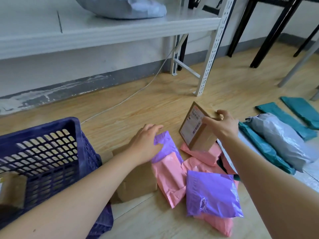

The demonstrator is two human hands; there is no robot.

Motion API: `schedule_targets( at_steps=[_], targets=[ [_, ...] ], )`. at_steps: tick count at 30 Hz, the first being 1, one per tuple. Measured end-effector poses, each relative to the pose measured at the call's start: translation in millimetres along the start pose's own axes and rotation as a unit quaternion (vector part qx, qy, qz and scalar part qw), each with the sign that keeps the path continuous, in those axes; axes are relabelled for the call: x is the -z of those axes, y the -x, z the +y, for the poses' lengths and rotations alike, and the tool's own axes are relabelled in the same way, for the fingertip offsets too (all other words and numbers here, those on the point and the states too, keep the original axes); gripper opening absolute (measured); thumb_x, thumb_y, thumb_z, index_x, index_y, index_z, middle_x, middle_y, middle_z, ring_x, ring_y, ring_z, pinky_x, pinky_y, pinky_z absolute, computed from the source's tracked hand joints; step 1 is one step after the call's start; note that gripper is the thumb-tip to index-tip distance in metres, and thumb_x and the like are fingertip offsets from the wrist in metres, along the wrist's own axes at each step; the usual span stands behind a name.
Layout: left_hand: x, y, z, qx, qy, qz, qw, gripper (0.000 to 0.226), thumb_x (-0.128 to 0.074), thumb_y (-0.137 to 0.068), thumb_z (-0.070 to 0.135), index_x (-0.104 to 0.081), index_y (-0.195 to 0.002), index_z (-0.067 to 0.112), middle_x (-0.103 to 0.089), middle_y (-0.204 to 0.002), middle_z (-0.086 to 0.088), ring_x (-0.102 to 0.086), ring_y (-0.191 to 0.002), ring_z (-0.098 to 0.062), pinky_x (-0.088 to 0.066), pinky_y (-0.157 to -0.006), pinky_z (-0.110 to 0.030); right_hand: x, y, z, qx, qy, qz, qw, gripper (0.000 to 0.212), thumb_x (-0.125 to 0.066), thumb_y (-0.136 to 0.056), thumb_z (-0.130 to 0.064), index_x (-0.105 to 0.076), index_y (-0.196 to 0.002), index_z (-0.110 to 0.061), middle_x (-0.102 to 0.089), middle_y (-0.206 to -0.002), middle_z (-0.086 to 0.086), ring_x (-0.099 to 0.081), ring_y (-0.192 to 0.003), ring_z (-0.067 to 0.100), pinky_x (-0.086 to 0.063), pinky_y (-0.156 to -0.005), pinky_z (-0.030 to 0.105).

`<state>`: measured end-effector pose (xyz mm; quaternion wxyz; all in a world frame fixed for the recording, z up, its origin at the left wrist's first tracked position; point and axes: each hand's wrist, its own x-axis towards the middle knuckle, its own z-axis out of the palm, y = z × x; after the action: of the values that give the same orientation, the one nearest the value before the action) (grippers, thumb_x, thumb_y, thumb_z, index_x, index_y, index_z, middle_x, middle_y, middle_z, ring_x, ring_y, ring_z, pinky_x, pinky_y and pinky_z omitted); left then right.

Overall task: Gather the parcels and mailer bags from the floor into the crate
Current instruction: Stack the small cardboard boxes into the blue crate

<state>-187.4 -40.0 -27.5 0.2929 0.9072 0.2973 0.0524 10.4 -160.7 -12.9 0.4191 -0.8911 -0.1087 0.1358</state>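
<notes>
Head view: your right hand (pixel 222 125) grips the top of a tilted box (pixel 200 140), which stands on a pink bag (pixel 205 155).
Label (pixel 191 125): print too blurred to read.
Left hand (pixel 146 142): fingers spread on a purple bag (pixel 166 145), right of the crate (pixel 51 125).

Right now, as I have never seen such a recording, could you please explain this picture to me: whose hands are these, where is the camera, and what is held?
There is no machine here: a person works with two bare hands. The single picture comes from a camera worn on the head, looking down at the floor. The right hand grips a labelled box, tilted on its end. The left hand rests on a purple bag, fingers relaxed. Around them lie pink bags, a second purple bag and a brown parcel. The blue crate stands at the left. Teal bags and a grey bag lie further right.
</notes>
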Motion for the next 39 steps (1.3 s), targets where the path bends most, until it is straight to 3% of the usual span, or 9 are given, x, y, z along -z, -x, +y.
schedule_targets(
  at_steps=[5, 9, 12, 18, 23, 27, 31, 34, 39],
  targets=[
    [51.6, 37.2, -10.4, 0.057, 0.037, 0.056, 0.996, 0.063, -0.062, -0.088, 0.025, -0.032, -0.144, 0.021, -0.032, -0.147, -0.003, -0.035, -0.135, -0.018, -0.028, -0.106, -0.024, 0.0, 43.4, -55.8, 0.024, -0.106, -0.049, 0.993, 0.079, -0.063, -0.042, -0.05, -0.058, -0.118, -0.029, -0.056, -0.119, 0.01, -0.061, -0.101, 0.023, -0.053, -0.091, 0.041],
    [74.4, 65.7, -27.3, 0.133, 0.139, 0.088, 0.977, 0.067, -0.061, -0.088, 0.038, -0.028, -0.145, 0.023, -0.029, -0.15, -0.004, -0.034, -0.136, -0.02, -0.031, -0.108, -0.033, -6.6, 81.2, -89.6, 0.047, -0.172, -0.062, 0.982, 0.071, -0.063, -0.042, -0.051, -0.066, -0.108, -0.026, -0.065, -0.108, 0.004, -0.064, -0.098, 0.019, -0.054, -0.087, 0.037],
    [97.2, 93.8, -35.9, 0.214, 0.298, 0.121, 0.922, 0.07, -0.058, -0.087, 0.048, -0.027, -0.146, 0.026, -0.03, -0.15, -0.003, -0.035, -0.134, -0.022, -0.036, -0.103, -0.038, -16.7, 119.6, -110.8, 0.05, -0.212, -0.104, 0.97, 0.071, -0.067, -0.043, -0.049, -0.065, -0.11, -0.024, -0.068, -0.105, 0.004, -0.064, -0.089, 0.018, -0.05, -0.072, 0.031],
    [142.8, 131.1, -49.8, 0.308, 0.51, 0.113, 0.795, 0.059, -0.059, -0.08, 0.061, -0.044, -0.126, 0.028, -0.045, -0.129, -0.008, -0.049, -0.114, -0.029, -0.05, -0.091, -0.05, -34.7, 175.5, -137.3, 0.021, -0.297, -0.186, 0.936, 0.043, -0.07, -0.07, -0.033, -0.061, -0.109, -0.018, -0.063, -0.088, -0.001, -0.059, -0.077, 0.015, -0.053, -0.082, 0.035],
    [170.3, 161.0, -69.6, 0.312, 0.533, 0.127, 0.777, 0.068, -0.058, -0.074, 0.069, -0.051, -0.126, 0.025, -0.055, -0.12, -0.012, -0.057, -0.106, -0.029, -0.053, -0.079, -0.043, -54.5, 215.4, -158.2, -0.002, -0.327, -0.242, 0.913, 0.033, -0.067, -0.076, -0.034, -0.06, -0.104, -0.018, -0.058, -0.078, -0.001, -0.055, -0.073, 0.018, -0.051, -0.077, 0.034],
    [184.6, 178.6, -82.5, 0.302, 0.529, 0.146, 0.78, 0.049, -0.048, -0.084, 0.066, -0.056, -0.115, 0.028, -0.057, -0.119, -0.01, -0.057, -0.106, -0.026, -0.049, -0.088, -0.045, -78.2, 243.1, -169.5, -0.011, -0.33, -0.284, 0.9, 0.033, -0.067, -0.076, -0.035, -0.06, -0.103, -0.018, -0.061, -0.093, 0.004, -0.058, -0.087, 0.022, -0.052, -0.088, 0.041],
    [198.6, 195.7, -92.1, 0.309, 0.535, 0.175, 0.766, 0.037, -0.046, -0.09, 0.058, -0.061, -0.095, 0.024, -0.063, -0.102, -0.008, -0.059, -0.099, -0.026, -0.047, -0.095, -0.049, -103.8, 265.6, -178.7, -0.015, -0.317, -0.326, 0.89, 0.032, -0.067, -0.079, -0.034, -0.059, -0.105, -0.018, -0.063, -0.107, 0.006, -0.061, -0.103, 0.025, -0.054, -0.086, 0.037],
    [208.5, 212.3, -107.2, 0.319, 0.538, 0.196, 0.755, 0.038, -0.046, -0.091, 0.056, -0.063, -0.098, 0.023, -0.066, -0.102, -0.008, -0.06, -0.098, -0.026, -0.051, -0.088, -0.045, -125.3, 281.8, -182.9, -0.011, -0.282, -0.37, 0.885, 0.027, -0.067, -0.079, -0.036, -0.057, -0.099, -0.021, -0.062, -0.104, 0.006, -0.061, -0.101, 0.024, -0.054, -0.089, 0.038],
    [224.2, 241.3, -146.2, 0.35, 0.539, 0.241, 0.728, 0.033, -0.047, -0.093, 0.052, -0.063, -0.099, 0.024, -0.068, -0.097, -0.005, -0.062, -0.09, -0.022, -0.051, -0.069, -0.035, -169.1, 307.8, -190.4, -0.005, -0.209, -0.447, 0.87, 0.037, -0.065, -0.078, -0.036, -0.05, -0.11, -0.026, -0.052, -0.116, 0.0, -0.048, -0.112, 0.022, -0.038, -0.1, 0.04]
  ],
)
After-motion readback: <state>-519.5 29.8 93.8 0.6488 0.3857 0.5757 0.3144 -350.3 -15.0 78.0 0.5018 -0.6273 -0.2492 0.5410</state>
